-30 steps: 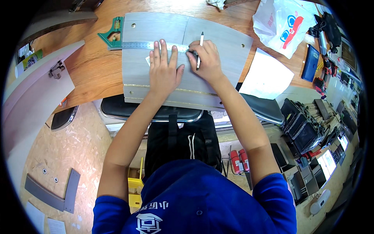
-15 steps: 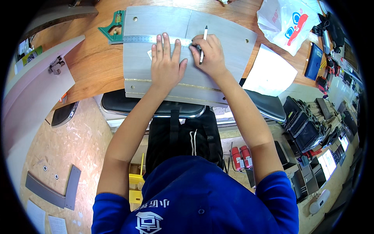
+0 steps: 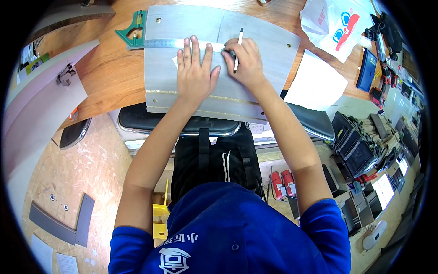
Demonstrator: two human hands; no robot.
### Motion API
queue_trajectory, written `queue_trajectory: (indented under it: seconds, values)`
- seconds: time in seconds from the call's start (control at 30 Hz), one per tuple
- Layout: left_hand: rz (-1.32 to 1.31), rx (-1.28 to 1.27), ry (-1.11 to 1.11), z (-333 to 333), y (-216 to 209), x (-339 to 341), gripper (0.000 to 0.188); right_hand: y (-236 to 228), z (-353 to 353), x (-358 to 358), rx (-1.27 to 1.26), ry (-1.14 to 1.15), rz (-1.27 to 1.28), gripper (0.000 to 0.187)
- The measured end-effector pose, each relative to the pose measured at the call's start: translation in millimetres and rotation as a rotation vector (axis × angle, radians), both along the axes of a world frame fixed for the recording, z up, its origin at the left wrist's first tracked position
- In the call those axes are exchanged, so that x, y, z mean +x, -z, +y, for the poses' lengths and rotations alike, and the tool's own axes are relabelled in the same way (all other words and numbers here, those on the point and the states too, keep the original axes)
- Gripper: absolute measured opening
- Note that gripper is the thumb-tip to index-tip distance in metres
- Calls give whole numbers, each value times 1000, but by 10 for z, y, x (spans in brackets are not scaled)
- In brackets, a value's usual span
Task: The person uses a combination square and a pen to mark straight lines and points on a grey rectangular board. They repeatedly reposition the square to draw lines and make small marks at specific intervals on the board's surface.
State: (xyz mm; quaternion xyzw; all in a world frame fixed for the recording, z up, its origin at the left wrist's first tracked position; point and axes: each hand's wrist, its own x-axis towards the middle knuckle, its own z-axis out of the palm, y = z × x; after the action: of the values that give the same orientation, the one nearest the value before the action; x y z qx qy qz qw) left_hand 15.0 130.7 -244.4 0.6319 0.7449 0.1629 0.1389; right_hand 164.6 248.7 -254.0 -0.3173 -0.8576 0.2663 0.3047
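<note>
A grey panel (image 3: 260, 34) with round holes lies on the wooden table. Across it runs the steel ruler (image 3: 163, 44) of a combination square, whose green head (image 3: 137, 30) sits against the panel's left edge. My left hand (image 3: 196, 75) is spread flat, fingertips over the ruler and palm on the panel. In my right hand (image 3: 250, 66) a white pen (image 3: 240, 39) with a dark end is held between the fingers. The right thumb and forefinger meet at the ruler's right end, covering it. A thin dark line marks the panel beyond the ruler.
White paper (image 3: 315, 82) lies right of the panel, with a plastic bag (image 3: 333, 27) behind it and a dark blue notebook (image 3: 366, 71) farther right. A pale cabinet door (image 3: 50, 86) with a hinge stands at left. A black stool seat (image 3: 178, 123) is under the table's near edge.
Both hands, the pen and the combination square hold the same places on the panel. The whole view has shifted only slightly.
</note>
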Motion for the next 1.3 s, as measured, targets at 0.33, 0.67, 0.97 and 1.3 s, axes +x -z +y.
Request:
queue_trajectory:
  seconds: [0.33, 0.67, 0.97, 1.3]
  values:
    - [2, -19, -13, 0, 20, 2, 67, -149, 88, 14, -398, 70, 215, 21]
    - [30, -52, 26, 0, -4, 5, 63, -279, 574, -46, -941, -7, -37, 23]
    - [36, -52, 26, -8, 7, 6, 62, -251, 618, -100, -766, -152, -91, 20]
    - [25, -57, 29, -3, 19, 2, 62, -272, 661, -100, -771, -139, -128, 17]
